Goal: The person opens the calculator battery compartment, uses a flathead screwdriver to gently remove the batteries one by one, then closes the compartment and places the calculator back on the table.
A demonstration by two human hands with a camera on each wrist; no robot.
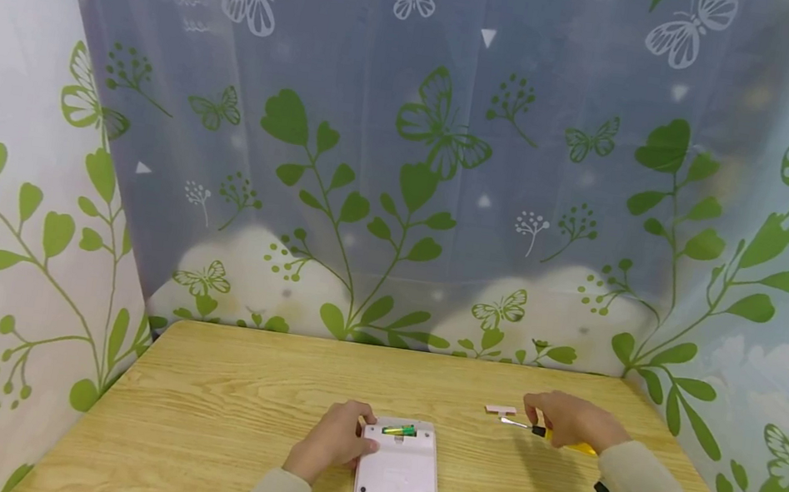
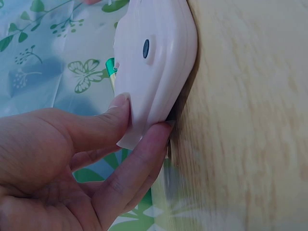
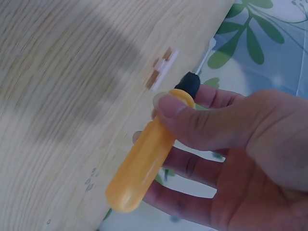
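Note:
A pale pink calculator (image 1: pixel 400 475) lies back side up on the table, its battery slot uncovered. In that slot sits a green and gold battery (image 1: pixel 399 430), slightly tilted. My left hand (image 1: pixel 333 441) pinches the calculator's upper left edge, thumb on the back and fingers at the side; the left wrist view shows this grip closely. To the right, my right hand (image 1: pixel 570 420) holds a screwdriver (image 3: pixel 142 163) with a yellow handle and black collar, its metal tip pointing left in the head view. Near that tip lies a small pink battery cover (image 1: pixel 501 410), apart from the hand.
The wood-grain table (image 1: pixel 252 394) meets a printed curtain (image 1: pixel 372 192) with leaves and butterflies at its far edge. More curtain hangs along the left and right sides.

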